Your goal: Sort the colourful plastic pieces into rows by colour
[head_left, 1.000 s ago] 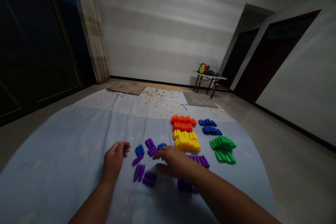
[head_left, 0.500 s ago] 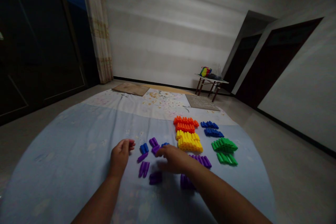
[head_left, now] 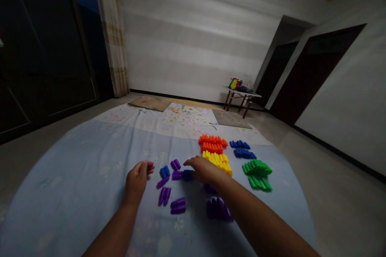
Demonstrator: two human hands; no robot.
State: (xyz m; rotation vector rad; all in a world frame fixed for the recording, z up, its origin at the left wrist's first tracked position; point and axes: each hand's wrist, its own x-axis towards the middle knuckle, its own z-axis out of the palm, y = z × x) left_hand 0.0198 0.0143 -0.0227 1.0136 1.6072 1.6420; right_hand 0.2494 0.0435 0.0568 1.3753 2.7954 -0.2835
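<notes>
My left hand (head_left: pixel 137 178) rests on the light blue sheet (head_left: pixel 75 176) with its fingers curled loosely and nothing in them, just left of two blue pegs (head_left: pixel 164 171). My right hand (head_left: pixel 203 168) reaches forward over the loose pegs, fingers bent down onto a blue peg (head_left: pixel 187 175) beside a purple one (head_left: pixel 177 175). More purple pegs lie scattered: a pair (head_left: pixel 175 164) behind, a single (head_left: pixel 163 182), a pair (head_left: pixel 164 196), a pair (head_left: pixel 178 206) and a cluster (head_left: pixel 218 209) under my right forearm.
Sorted rows lie beyond my right hand: orange (head_left: pixel 212 143), yellow (head_left: pixel 218 160), blue (head_left: pixel 241 148), green (head_left: pixel 257 172). A floral sheet (head_left: pixel 181 116) and two mats lie further back. A small table (head_left: pixel 239 96) with a colourful bag stands by the far wall.
My right hand has moved forward and a little right, from the purple pegs to the blue peg near the yellow row. My left hand has hardly moved.
</notes>
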